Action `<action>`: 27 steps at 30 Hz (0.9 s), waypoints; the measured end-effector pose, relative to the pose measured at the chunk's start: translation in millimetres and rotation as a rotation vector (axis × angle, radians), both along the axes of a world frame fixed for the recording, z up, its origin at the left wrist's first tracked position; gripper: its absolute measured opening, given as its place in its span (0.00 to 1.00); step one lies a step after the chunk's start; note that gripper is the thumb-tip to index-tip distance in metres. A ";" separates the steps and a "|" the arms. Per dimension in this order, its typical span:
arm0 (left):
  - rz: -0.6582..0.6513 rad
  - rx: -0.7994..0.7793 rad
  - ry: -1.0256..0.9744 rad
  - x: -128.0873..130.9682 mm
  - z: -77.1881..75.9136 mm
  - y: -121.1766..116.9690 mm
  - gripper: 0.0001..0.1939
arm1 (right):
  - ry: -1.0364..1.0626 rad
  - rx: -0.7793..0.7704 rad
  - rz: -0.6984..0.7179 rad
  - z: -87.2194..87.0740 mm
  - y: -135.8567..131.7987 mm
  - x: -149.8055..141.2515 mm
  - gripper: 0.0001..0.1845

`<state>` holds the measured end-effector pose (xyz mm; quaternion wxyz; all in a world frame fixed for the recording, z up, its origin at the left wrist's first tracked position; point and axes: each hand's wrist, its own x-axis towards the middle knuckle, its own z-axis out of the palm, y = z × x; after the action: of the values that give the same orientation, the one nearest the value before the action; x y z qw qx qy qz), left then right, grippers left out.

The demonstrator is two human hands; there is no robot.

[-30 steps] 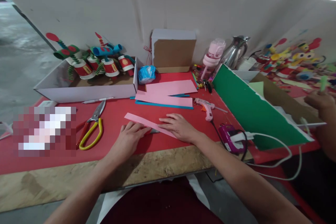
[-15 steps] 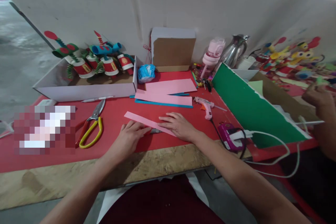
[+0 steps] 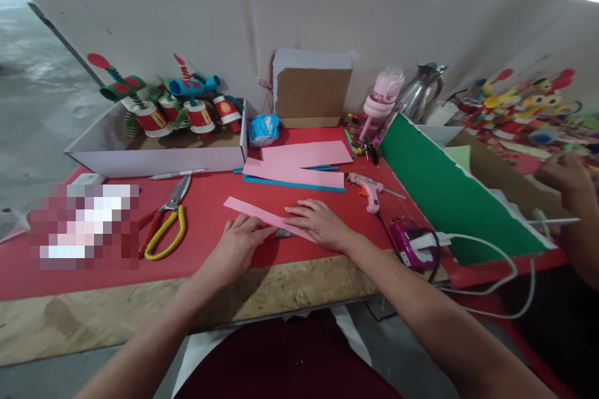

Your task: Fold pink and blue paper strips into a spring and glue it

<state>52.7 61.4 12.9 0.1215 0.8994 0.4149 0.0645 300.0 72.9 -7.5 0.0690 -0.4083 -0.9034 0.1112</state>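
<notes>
A pink paper strip [image 3: 256, 210] lies slantwise on the red table covering in front of me. My left hand [image 3: 241, 240] is at its near edge, fingers bent together over the paper and thumb stretched to the right. My right hand [image 3: 322, 224] rests flat on the strip's right end, fingers extended and slightly apart. Between the hands, a small grey flat piece [image 3: 284, 233] shows by the strip's lower edge; its kind is unclear. Left of my hands lie scissors [image 3: 168, 221] with red and yellow handles. Pink paper sheets [image 3: 299, 173] lie behind, over blue strips [image 3: 248, 180].
A pink glue gun [image 3: 372, 190] and purple power block [image 3: 410, 243] with cables lie right. A white box [image 3: 159, 162] holds cup figures back left. A green-sided box [image 3: 444, 193] stands right; beyond it is another person's hand [image 3: 564, 174]. A pink bottle [image 3: 381, 100] stands behind.
The view has shifted slightly. My left hand has moved a little to the right along the strip's near edge, while my right hand stays flat on the paper.
</notes>
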 end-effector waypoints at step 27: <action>0.022 0.105 -0.002 -3.3 -9.6 23.9 0.25 | 0.012 -0.002 -0.122 -0.4 -2.8 20.0 0.21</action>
<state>49.4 85.3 3.3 0.0739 0.8999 0.4207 0.0881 320.0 70.1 -7.9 0.0807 -0.4619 -0.8764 0.1100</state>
